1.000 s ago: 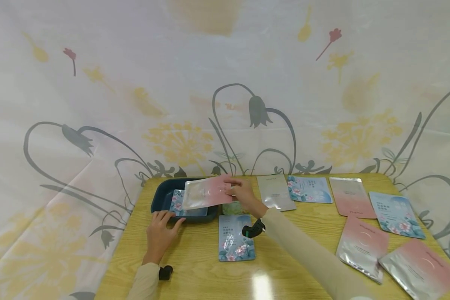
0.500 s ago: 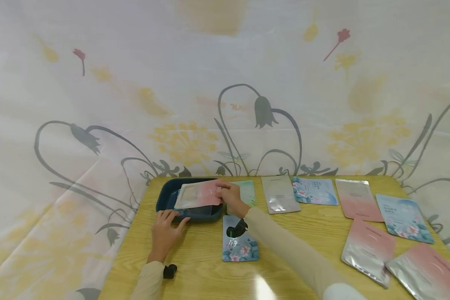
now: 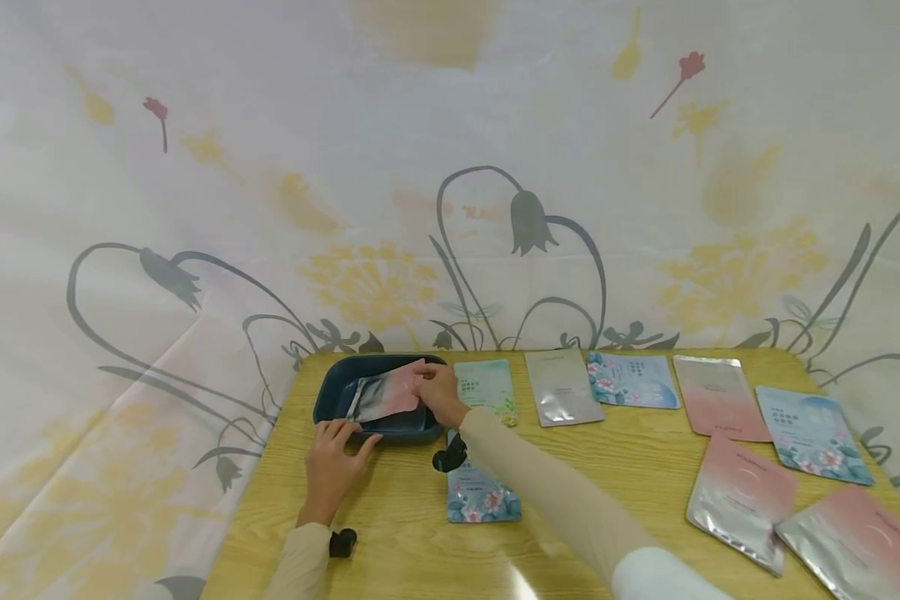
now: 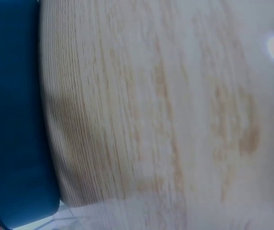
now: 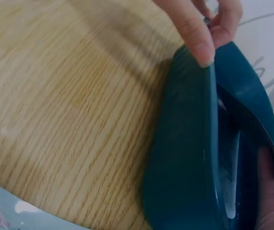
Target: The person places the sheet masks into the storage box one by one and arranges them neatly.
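My right hand [image 3: 438, 396] pinches the pink end of a pink-and-silver sheet mask packet [image 3: 390, 393], which slants down inside the dark blue basin [image 3: 328, 398]. Its silver end lies toward the basin's near left. My left hand [image 3: 333, 462] grips the near rim, and in the right wrist view the left thumb [image 5: 201, 48] lies along the basin's outer wall. The packet's shadowed underside [image 5: 252, 122] and my right fingers [image 5: 268, 191] also appear there, inside the basin. Only the basin's outer wall [image 4: 17, 115] and tabletop show in the left wrist view.
A green packet [image 3: 486, 385] lies right of the basin, and a blue floral packet [image 3: 483, 500] lies partly under my right forearm. Farther right are a silver packet [image 3: 562, 387] and several blue and pink ones. A flowered curtain [image 3: 375, 208] hangs behind the wooden table [image 3: 405, 550].
My right hand has moved left and brought the pink packet down from above the basin into it, tilting it. My left hand has stayed at the near rim.
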Available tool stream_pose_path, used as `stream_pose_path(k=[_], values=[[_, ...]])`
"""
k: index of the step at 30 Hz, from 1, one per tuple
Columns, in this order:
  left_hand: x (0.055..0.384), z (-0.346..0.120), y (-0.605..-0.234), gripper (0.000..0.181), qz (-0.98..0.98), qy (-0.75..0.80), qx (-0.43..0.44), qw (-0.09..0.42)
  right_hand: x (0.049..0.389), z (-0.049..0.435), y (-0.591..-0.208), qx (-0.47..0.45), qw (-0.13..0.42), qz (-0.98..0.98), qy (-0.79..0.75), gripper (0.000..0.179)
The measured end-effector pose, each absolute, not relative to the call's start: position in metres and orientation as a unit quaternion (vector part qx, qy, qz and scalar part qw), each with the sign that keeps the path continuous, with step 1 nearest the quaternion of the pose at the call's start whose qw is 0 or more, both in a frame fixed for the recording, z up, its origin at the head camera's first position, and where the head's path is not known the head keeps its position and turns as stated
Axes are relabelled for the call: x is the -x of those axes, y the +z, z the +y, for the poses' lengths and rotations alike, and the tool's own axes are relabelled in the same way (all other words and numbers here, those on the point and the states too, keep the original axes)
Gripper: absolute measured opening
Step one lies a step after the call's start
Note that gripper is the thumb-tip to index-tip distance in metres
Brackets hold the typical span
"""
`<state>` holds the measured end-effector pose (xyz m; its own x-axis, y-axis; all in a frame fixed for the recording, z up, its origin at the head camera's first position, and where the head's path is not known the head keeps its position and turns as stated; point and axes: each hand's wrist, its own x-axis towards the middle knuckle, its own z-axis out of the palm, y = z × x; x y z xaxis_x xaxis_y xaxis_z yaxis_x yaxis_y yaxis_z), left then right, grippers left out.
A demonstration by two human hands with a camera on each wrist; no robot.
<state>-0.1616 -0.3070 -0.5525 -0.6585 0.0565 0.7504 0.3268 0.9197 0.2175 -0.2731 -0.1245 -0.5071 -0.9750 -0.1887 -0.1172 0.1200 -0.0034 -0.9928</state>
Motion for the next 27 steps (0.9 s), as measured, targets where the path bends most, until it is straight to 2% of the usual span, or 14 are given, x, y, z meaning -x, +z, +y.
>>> stream_pose_path(k=[10, 17, 20, 23, 26, 27], values=[[0.159, -0.306, -0.550, 0.034, -0.897, -0.174, 0.096, 0.395, 0.272, -0.132, -0.509, 0.125, 0.093, 0.805, -0.572, 0.033], [0.160, -0.304, -0.547, 0.033, -0.898, -0.178, 0.099, 0.390, 0.274, -0.132, -0.504, 0.149, 0.111, 0.854, -0.486, 0.011], [0.164, -0.304, -0.548, 0.033, -0.896, -0.177, 0.106, 0.393, 0.275, -0.128, -0.500, 0.156, 0.106, 0.868, -0.460, 0.008], [0.167, -0.304, -0.548, 0.033, -0.896, -0.172, 0.107, 0.395, 0.275, -0.124, -0.498, 0.170, 0.089, 0.874, -0.447, 0.011], [0.165, -0.305, -0.550, 0.034, -0.897, -0.165, 0.102, 0.398, 0.275, -0.119, -0.500, 0.187, 0.059, 0.877, -0.439, 0.002], [0.163, -0.305, -0.550, 0.034, -0.898, -0.165, 0.098, 0.396, 0.275, -0.117, -0.500, 0.191, 0.052, 0.875, -0.441, 0.008]])
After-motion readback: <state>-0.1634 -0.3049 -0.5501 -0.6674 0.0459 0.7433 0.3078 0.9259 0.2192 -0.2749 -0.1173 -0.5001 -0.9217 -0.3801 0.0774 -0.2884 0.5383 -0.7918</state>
